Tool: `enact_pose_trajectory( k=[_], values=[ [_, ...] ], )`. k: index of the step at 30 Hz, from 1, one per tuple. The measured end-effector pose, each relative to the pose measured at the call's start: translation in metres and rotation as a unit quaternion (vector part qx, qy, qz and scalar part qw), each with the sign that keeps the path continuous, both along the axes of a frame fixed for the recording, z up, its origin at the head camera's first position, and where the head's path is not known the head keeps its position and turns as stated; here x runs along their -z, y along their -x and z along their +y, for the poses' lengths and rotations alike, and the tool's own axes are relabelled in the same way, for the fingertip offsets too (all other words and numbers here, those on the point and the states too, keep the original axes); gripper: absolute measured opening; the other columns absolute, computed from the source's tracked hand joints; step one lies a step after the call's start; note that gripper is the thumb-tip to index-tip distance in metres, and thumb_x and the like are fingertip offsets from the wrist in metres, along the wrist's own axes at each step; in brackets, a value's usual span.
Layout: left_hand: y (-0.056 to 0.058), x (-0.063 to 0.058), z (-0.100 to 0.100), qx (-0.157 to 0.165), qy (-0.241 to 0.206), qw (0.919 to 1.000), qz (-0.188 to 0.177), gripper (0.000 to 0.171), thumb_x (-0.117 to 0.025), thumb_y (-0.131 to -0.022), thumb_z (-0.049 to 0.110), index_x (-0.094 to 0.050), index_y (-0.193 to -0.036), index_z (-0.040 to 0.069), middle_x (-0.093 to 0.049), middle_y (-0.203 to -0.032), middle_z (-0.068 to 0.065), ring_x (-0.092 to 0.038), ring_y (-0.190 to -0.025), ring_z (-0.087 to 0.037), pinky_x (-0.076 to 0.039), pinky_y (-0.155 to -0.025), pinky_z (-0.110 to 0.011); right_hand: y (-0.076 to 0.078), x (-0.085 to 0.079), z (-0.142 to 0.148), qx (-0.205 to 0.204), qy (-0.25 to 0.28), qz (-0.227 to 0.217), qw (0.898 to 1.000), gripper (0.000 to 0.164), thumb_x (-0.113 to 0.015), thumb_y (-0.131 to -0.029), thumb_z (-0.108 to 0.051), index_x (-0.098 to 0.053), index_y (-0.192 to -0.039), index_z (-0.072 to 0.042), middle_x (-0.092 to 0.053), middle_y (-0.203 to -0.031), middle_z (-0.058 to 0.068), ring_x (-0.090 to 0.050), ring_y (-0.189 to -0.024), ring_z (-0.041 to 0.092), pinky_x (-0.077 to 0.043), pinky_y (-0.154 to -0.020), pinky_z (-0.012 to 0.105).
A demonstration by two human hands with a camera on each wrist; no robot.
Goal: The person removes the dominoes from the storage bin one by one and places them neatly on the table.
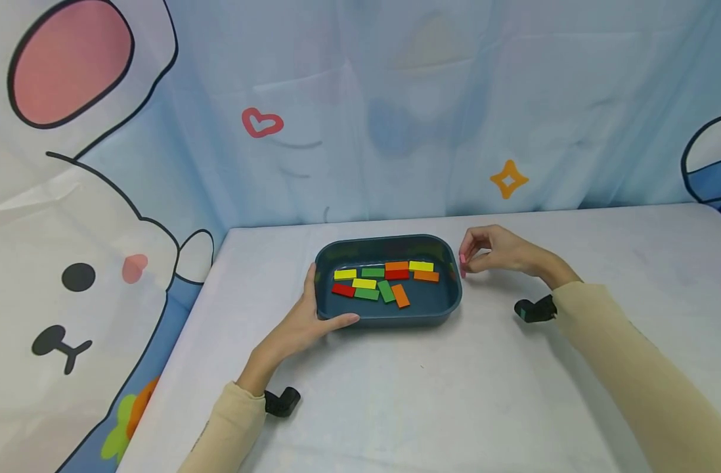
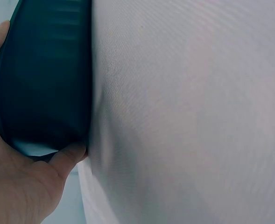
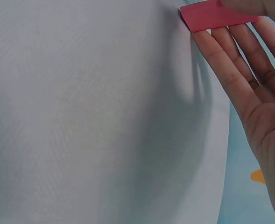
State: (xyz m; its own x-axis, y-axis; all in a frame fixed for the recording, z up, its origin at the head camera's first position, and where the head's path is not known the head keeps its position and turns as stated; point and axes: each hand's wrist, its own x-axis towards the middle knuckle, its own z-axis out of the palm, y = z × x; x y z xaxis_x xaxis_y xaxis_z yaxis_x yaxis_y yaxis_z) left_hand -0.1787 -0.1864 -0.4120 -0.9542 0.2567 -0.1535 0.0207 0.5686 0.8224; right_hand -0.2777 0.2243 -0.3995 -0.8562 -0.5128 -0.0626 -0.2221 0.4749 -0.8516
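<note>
A dark blue-green rectangular tray [image 1: 434, 299] sits on the white-covered table. Inside it lie several small flat blocks, among them a yellow block [image 1: 345, 274], a green block [image 1: 386, 292], an orange block [image 1: 400, 295] and a red block [image 1: 343, 290]. My left hand [image 1: 298, 328] grips the tray's left end, fingers along the left side and thumb at the front edge. Just off the tray's right end, my right hand [image 1: 505, 251] pinches a pinkish-red block [image 3: 209, 16] between thumb and fingers.
A white cloth [image 1: 431, 401] covers the table. Behind it hangs a light blue printed curtain [image 1: 360, 164]; a large cartoon animal print [image 1: 71, 249] fills the left side. Black wrist cameras stick out beside the left sleeve [image 1: 227, 420] and the right sleeve [image 1: 626, 361].
</note>
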Motion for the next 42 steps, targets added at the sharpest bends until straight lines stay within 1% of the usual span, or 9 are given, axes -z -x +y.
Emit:
enact_pose_trajectory(
  k=[6,13,20,28,35,42],
  values=[
    [0.000,0.001,0.000,0.000,0.003,1.0000,0.001,0.134,-0.081,-0.084,0.063,0.014,-0.168,0.018,-0.002,-0.176,-0.010,-0.019,-0.158,-0.036,-0.025,-0.120,-0.067,0.001,0.003,0.000,0.011,-0.012,0.008,1.000,0.018,-0.077,-0.087,0.003,-0.066,-0.101,0.000,-0.070,-0.104,0.014,-0.064,-0.098,0.025,-0.056,-0.083,0.031],
    [0.000,0.000,-0.001,0.002,0.002,1.0000,0.002,0.134,-0.081,-0.084,0.062,0.014,-0.167,0.019,-0.001,-0.176,-0.008,-0.018,-0.159,-0.035,-0.024,-0.121,-0.066,0.000,0.003,0.000,0.021,-0.016,0.017,0.999,0.020,-0.077,-0.087,0.004,-0.065,-0.103,0.000,-0.069,-0.106,0.014,-0.063,-0.099,0.025,-0.055,-0.083,0.029],
    [0.002,0.001,-0.001,0.000,-0.001,1.0000,0.003,0.133,-0.081,-0.084,0.061,0.014,-0.168,0.021,-0.004,-0.176,-0.009,-0.020,-0.158,-0.035,-0.026,-0.121,-0.066,0.002,0.005,0.000,0.025,-0.024,0.021,0.999,0.022,-0.078,-0.086,0.005,-0.065,-0.103,0.000,-0.067,-0.106,0.014,-0.062,-0.096,0.024,-0.057,-0.080,0.026],
    [0.001,-0.001,0.000,0.002,0.002,1.0000,0.000,0.133,-0.081,-0.084,0.062,0.015,-0.167,0.020,-0.003,-0.176,-0.010,-0.019,-0.158,-0.035,-0.025,-0.121,-0.066,0.002,0.008,0.003,0.049,-0.027,0.025,0.998,0.025,-0.079,-0.086,0.006,-0.063,-0.106,0.002,-0.066,-0.110,0.016,-0.062,-0.100,0.024,-0.057,-0.081,0.019],
    [0.000,-0.001,0.000,-0.002,0.012,0.9999,0.001,0.134,-0.080,-0.084,0.064,0.014,-0.168,0.020,-0.003,-0.176,-0.010,-0.019,-0.158,-0.036,-0.026,-0.120,-0.066,0.003,0.011,0.003,0.047,-0.025,0.022,0.998,0.025,-0.079,-0.086,0.005,-0.064,-0.106,0.002,-0.066,-0.110,0.016,-0.063,-0.099,0.022,-0.057,-0.081,0.020],
    [-0.001,-0.001,0.000,-0.004,0.007,1.0000,-0.002,0.133,-0.081,-0.084,0.061,0.014,-0.168,0.020,-0.005,-0.176,-0.010,-0.020,-0.158,-0.035,-0.026,-0.121,-0.065,0.003,0.012,0.003,0.047,-0.025,0.027,0.998,0.025,-0.079,-0.087,0.004,-0.063,-0.107,0.002,-0.066,-0.109,0.016,-0.063,-0.099,0.022,-0.057,-0.081,0.020]
  ],
)
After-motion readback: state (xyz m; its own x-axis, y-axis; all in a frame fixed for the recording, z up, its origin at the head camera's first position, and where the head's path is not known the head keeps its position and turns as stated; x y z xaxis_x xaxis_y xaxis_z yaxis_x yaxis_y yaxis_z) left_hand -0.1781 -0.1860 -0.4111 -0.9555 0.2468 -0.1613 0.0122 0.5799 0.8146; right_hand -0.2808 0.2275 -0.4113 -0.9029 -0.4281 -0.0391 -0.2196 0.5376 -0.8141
